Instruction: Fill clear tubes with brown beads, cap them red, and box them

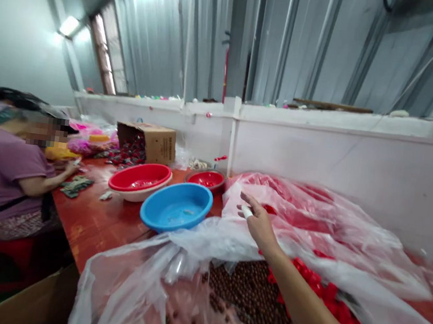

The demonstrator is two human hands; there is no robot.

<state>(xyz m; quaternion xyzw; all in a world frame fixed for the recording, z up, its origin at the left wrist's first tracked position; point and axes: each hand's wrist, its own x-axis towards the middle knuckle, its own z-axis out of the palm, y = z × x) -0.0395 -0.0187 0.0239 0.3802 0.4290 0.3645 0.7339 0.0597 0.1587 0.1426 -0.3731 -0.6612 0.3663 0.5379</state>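
My right hand (258, 221) reaches forward over the clear plastic sheet (207, 234), its fingers stretched out and apart, holding nothing. A white wrap (247, 212) covers part of one finger. Whether the hand touches the plastic beneath it, I cannot tell. Below my forearm lies a spread of small dark brown beads (251, 297), partly covered by the sheet. Red pieces (314, 282) sit beside the beads, partly hidden by my forearm. My left hand does not show. A blue basin (177, 207) stands to the left of my right hand, with a few small bits inside.
A red basin (139, 176) rests in a pale one on the red table (114, 220). Behind stand another red bowl (205, 178) and an open cardboard box (159, 144) of dark red pieces. A person in a purple shirt (6, 168) sits at the left. A white wall (320, 153) borders the table.
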